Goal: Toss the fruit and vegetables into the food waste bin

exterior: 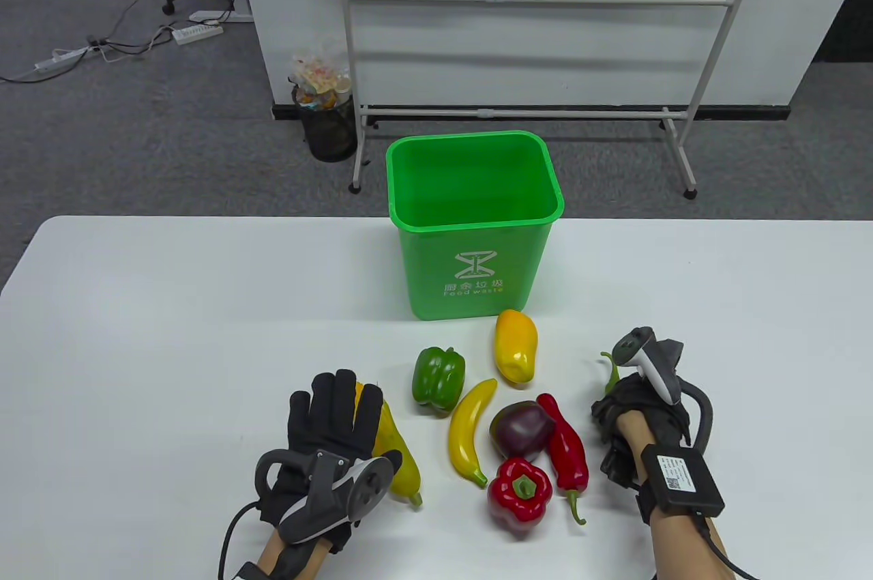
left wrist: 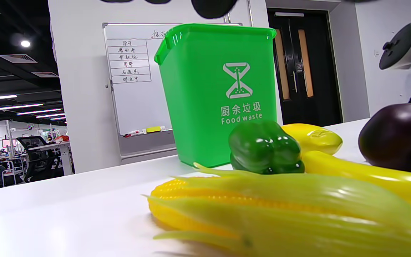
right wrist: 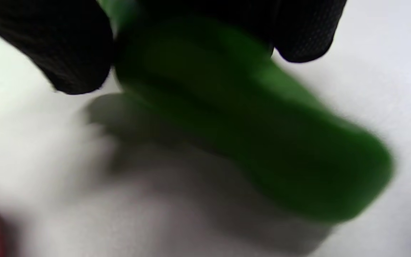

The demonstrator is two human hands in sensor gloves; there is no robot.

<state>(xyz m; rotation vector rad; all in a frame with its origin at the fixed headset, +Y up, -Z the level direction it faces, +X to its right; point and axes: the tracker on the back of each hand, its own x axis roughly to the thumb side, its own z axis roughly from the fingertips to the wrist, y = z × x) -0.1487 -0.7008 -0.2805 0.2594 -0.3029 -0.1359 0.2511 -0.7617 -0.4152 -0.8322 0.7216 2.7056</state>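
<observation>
Tabletop corn (exterior: 399,450), tip toward bin (exterior: 470,266)

On the front wall of the green bin (left wrist: 205,89), printed in white — an hourglass-like emblem, beneath it "厨余垃圾", then "Food waste". On the whiteboard (left wrist: 130,100) behind, handwritten characters in a ruled list, too small to read. On the right wrist's black box (exterior: 680,479) — a white label, illegible.

Bright even overhead light; soft shadows; right wrist view heavily blurred; left wrist sharp.
</observation>
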